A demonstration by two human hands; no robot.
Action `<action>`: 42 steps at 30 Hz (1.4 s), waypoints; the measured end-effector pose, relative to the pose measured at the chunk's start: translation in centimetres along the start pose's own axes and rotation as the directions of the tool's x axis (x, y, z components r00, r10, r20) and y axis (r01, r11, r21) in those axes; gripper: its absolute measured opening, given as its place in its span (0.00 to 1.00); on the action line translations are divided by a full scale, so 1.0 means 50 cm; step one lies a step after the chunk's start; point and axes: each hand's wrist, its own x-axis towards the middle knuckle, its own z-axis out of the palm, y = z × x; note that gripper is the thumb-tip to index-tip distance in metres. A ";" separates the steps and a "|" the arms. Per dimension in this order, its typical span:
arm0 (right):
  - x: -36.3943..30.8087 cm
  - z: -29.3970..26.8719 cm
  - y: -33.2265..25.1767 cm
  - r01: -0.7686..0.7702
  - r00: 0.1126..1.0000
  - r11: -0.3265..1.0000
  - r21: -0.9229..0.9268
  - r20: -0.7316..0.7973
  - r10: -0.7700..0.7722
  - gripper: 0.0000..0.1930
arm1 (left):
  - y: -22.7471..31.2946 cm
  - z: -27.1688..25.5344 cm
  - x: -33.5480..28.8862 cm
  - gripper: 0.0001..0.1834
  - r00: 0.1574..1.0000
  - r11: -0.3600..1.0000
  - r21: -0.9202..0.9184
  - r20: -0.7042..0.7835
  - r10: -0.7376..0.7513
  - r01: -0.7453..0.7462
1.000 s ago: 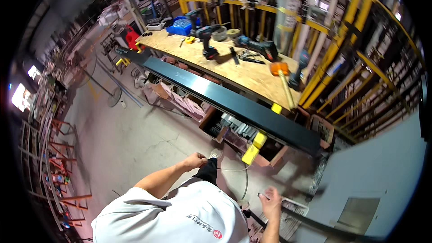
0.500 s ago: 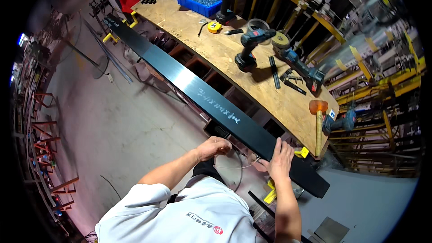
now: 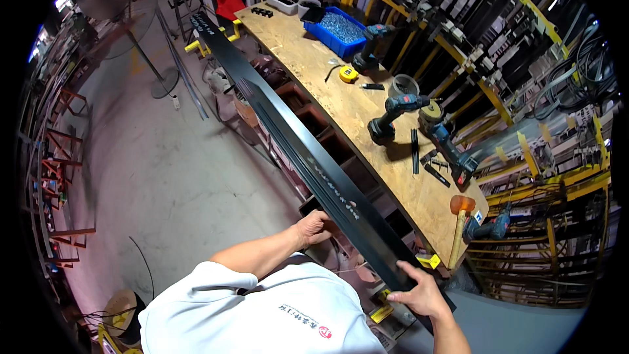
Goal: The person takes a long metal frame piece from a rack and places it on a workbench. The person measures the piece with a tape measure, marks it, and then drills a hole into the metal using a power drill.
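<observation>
A long black metal profile (image 3: 288, 121) runs diagonally from the far left to near my right side, with handwriting on its flat face. It is rolled partly over, so its grooved long side shows toward me. Its near end lies under my right hand (image 3: 422, 294), whose thumb and fingers straddle the profile. Against its near long edge, around mid-length, my left hand (image 3: 314, 228) has its fingers curled in; the fingertips are partly hidden by the profile. Yellow supports (image 3: 429, 261) show at both ends of the profile.
Beyond the profile stands a wooden workbench (image 3: 308, 78). It carries a blue bin (image 3: 335, 33) of small metal parts, a yellow tape measure (image 3: 348, 74), a cordless drill (image 3: 393, 118), an angle grinder (image 3: 452, 151) and a mallet (image 3: 460, 223). Racks of profiles (image 3: 458, 59) rise behind. A pole stand (image 3: 147, 59) is at left.
The profile has rolled so its grooved side shows. My left hand has come against its near edge. My right hand has slid toward its near end. The view has shifted.
</observation>
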 end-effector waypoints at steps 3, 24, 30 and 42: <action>-0.015 -0.028 -0.017 -0.312 0.935 0.889 0.336 0.273 0.225 0.44 | -0.027 0.002 -0.024 0.21 0.999 0.994 -0.105 0.022 0.043 -0.040; 0.002 0.013 0.038 -0.121 0.962 0.892 -0.436 -0.274 -0.004 0.58 | 0.125 0.108 0.101 0.12 0.930 0.966 -0.095 -0.305 0.203 -0.242; 0.157 0.025 0.058 -0.139 0.883 0.895 -0.424 -0.463 -0.082 0.54 | 0.328 0.053 0.266 0.12 0.867 0.978 0.081 -0.451 0.210 -0.194; 0.480 -0.019 0.066 -0.129 0.926 0.917 -0.377 -0.376 -0.024 0.43 | 0.632 -0.115 0.458 0.20 0.736 0.823 0.370 -0.672 -0.084 0.431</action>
